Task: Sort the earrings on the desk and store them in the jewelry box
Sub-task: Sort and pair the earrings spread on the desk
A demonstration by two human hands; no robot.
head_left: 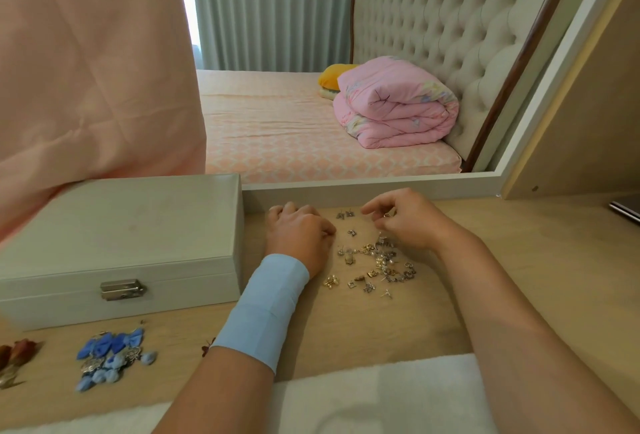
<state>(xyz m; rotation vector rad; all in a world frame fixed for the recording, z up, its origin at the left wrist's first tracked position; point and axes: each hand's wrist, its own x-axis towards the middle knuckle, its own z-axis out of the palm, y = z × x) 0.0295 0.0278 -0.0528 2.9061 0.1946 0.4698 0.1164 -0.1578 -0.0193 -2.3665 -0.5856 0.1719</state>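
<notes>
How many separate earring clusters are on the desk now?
3: metal pile at centre, blue cluster in front of the jewelry box, reddish cluster at the left edge. The left forearm may hide more.

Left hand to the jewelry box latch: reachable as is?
Probably yes. The left hand rests on the desk right of the jewelry box, whose latch faces the person on the front wall. Bare desk lies between; the blue earrings sit nearer the desk edge.
</notes>
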